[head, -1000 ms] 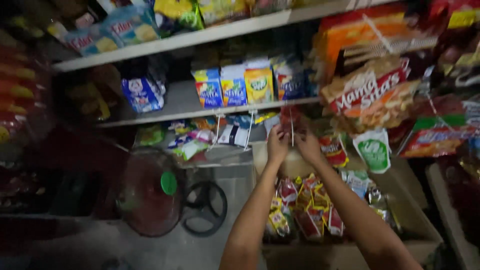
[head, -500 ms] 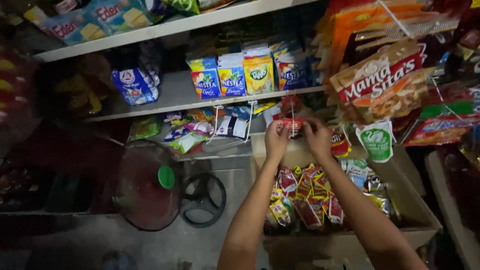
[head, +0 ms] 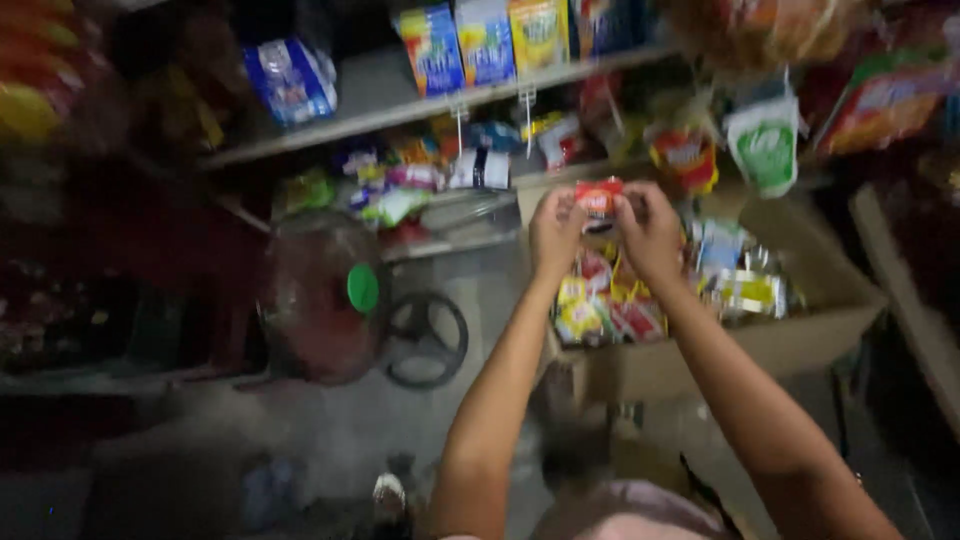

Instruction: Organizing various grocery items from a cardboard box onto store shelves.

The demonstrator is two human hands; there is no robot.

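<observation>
Both of my arms reach forward over a cardboard box (head: 800, 340) filled with several small red and yellow sachets (head: 610, 305). My left hand (head: 556, 232) and my right hand (head: 650, 230) together pinch a small red sachet (head: 600, 198), held up at the level of the lower shelf. The sachet hangs just above the box's contents. Each hand grips one side of it.
Shelves (head: 450, 100) carry blue and yellow cartons (head: 485, 40) and a blue-white packet (head: 290, 80). Hanging snack bags (head: 765, 145) crowd the right. A floor fan (head: 325, 295) with a green hub stands left of the box, its round base (head: 425, 340) beside it.
The view has dropped and drawn closer. My hands have come down from the hanging strips, holding the red sachet between them above the box.
</observation>
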